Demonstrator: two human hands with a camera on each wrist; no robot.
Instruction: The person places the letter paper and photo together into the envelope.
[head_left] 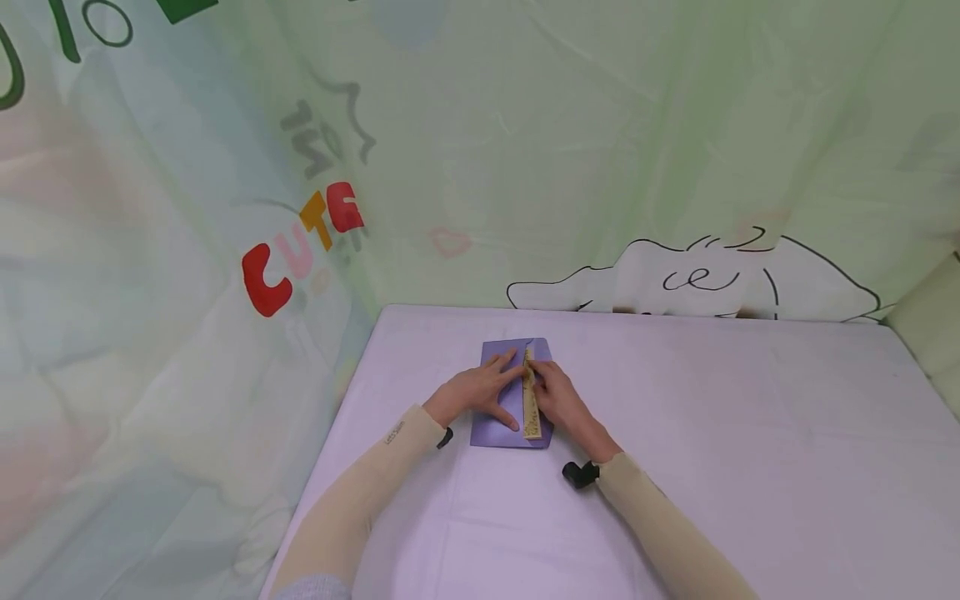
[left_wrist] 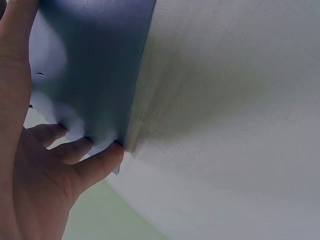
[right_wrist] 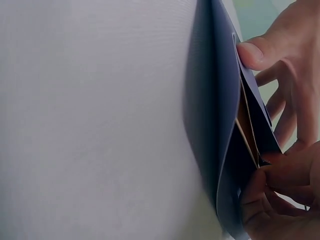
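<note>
A purple envelope (head_left: 495,433) lies on the table, its opening and flap on the right side. Out of that opening shows a narrow strip of a gold, patterned card (head_left: 532,417); the rest of the card is hidden inside. My left hand (head_left: 480,388) lies spread over the envelope's body, fingers fairly straight, and the left wrist view has its fingertips at the edge of the envelope (left_wrist: 95,65). With bent fingers, my right hand (head_left: 561,400) pinches the card's edge near the upper part of the strip. The right wrist view looks into the parted opening, the card (right_wrist: 245,117) between its layers.
A pale lilac cloth covers the table (head_left: 720,433). Behind it and on the left hang printed curtains (head_left: 480,167) with drawings and coloured letters. Black wrist straps with cameras (head_left: 581,475) sit on both forearms.
</note>
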